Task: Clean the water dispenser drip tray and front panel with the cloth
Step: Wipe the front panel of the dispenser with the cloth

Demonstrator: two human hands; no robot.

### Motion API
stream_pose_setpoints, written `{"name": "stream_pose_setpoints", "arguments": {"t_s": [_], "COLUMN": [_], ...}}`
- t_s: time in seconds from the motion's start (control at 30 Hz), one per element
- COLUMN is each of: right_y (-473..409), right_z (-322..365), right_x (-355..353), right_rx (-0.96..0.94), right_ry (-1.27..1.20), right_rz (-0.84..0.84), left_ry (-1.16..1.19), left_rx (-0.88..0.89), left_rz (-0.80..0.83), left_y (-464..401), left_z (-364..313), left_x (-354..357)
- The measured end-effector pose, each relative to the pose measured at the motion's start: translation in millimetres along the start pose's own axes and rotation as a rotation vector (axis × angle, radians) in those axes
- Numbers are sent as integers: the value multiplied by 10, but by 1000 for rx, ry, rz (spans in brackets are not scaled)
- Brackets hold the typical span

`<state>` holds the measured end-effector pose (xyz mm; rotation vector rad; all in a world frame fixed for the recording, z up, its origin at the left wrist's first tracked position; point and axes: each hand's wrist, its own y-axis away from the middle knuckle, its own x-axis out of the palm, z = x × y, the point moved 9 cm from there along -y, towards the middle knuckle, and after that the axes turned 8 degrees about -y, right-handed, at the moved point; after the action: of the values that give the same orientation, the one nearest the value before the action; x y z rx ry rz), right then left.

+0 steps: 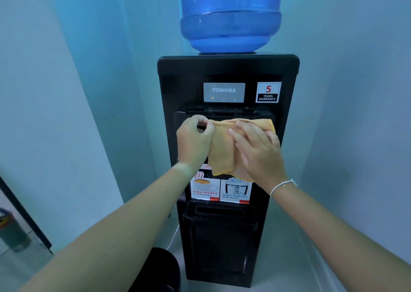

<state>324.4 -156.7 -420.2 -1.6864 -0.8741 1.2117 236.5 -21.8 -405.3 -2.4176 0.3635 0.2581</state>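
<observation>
A black water dispenser (pixel 229 73) stands in a corner with a blue bottle (pixel 230 18) on top. An orange cloth (pixel 222 149) hangs in front of its tap recess. My left hand (pixel 193 140) pinches the cloth's upper left corner between thumb and fingers. My right hand (pixel 258 149) lies flat with straight fingers on the cloth's right side. The taps behind the cloth are hidden. The black slotted drip tray (pixel 219 209) sits lower down, below the hot and cool stickers (pixel 220 190).
Pale blue walls (pixel 89 91) close in on both sides of the dispenser. A white cable (pixel 172 240) runs down at its lower left. A green tumbler (pixel 11 231) stands on the floor at far left beside a dark frame. A dark shape (pixel 160 269) lies below my left arm.
</observation>
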Motion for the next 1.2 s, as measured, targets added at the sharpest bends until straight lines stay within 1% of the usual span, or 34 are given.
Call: {"name": "stream_pose_setpoints", "arguments": {"t_s": [0.13, 0.3, 0.37, 0.5, 0.6, 0.7, 0.77, 0.87, 0.9, 0.97, 1.03, 1.1, 1.17, 1.2], "right_y": [-215, -173, -134, -10, 165, 440, 624, 821, 852, 892, 923, 963, 983, 980], "right_z": [-128, -100, -50, 170, 334, 493, 526, 424, 385, 311, 217, 146, 147, 177], "right_x": [-60, -10, 44, 214, 369, 561, 719, 933, 989, 1112, 1221, 1319, 1365, 1386], "right_rx": [68, 168, 183, 149, 134, 151, 268, 594, 670, 751, 828, 954, 1090, 1126], "right_ry": [25, 55, 70, 75, 70, -23, -138, -284, -296, -277, -281, -337, -461, -520], "right_rz": [-84, -112, -89, -34, 39, 133, 212, 302, 324, 373, 424, 409, 316, 259], "left_ry": [1, -25, -8, 21, 15, -15, -37, -28, -16, 11, 20, 25, 47, 57], "left_rx": [15, -3, -52, -165, -221, -257, -280, -305, -312, -322, -297, -265, -272, -281], "left_rz": [-16, 7, 10, 7, 24, 60, 88, 87, 81, 59, 39, 4, -55, -91], "left_y": [-26, 25, 66, 164, 267, 397, 467, 505, 501, 483, 457, 434, 419, 412], "left_z": [-115, 74, 223, 529, 764, 1017, 1176, 1357, 1401, 1518, 1569, 1633, 1682, 1712], "left_x": [-33, -82, -109, -192, -232, -238, -223, -200, -189, -166, -140, -91, -70, -72]}}
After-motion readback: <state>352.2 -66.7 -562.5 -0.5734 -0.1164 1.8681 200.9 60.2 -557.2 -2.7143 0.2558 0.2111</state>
